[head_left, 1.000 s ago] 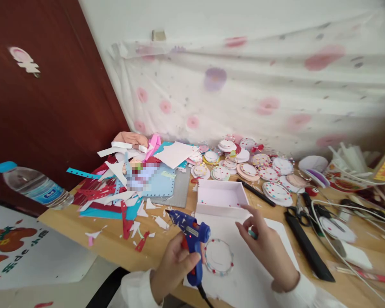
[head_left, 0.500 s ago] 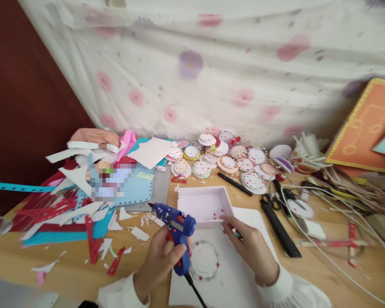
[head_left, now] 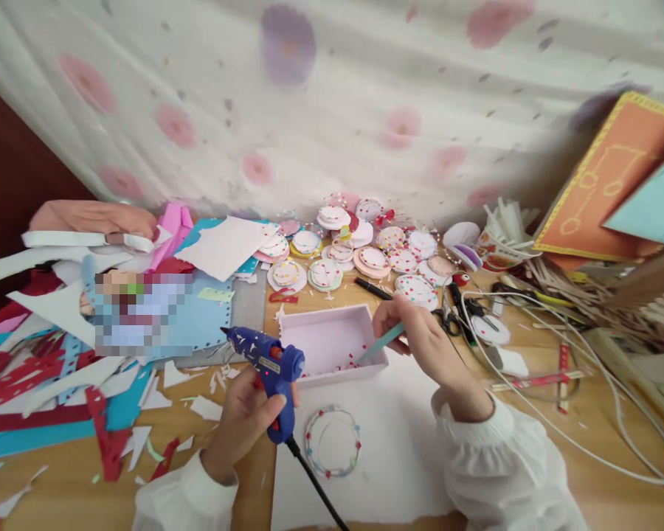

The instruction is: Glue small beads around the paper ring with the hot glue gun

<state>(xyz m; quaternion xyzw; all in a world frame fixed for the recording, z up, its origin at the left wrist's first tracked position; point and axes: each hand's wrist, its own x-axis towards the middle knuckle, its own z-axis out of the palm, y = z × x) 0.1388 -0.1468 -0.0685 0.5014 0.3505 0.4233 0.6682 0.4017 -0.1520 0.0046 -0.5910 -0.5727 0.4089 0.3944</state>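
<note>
My left hand (head_left: 240,420) is wrapped round the grip of a blue glue gun (head_left: 271,365), its nozzle pointing to the upper left and its black cord trailing down. My right hand (head_left: 423,335) pinches slim teal tweezers (head_left: 383,342), tips down inside a pale lilac box (head_left: 316,379). Small red and white bits (head_left: 346,366) lie on the box floor near the tips. Below the box, a round white paper piece (head_left: 333,442) edged with red and blue beads rests on a white sheet (head_left: 401,450).
Bead-edged paper discs (head_left: 373,259) crowd the back of the table. Coloured paper scraps (head_left: 105,435) heap at the left. Scissors (head_left: 447,321), a black pen (head_left: 372,288), a looping white cable (head_left: 614,383) and an orange board (head_left: 592,177) are at the right.
My right hand has lifted and turned over the box's right edge, bringing the tweezers down into it. My left hand still holds the glue gun. The view has shifted right and down.
</note>
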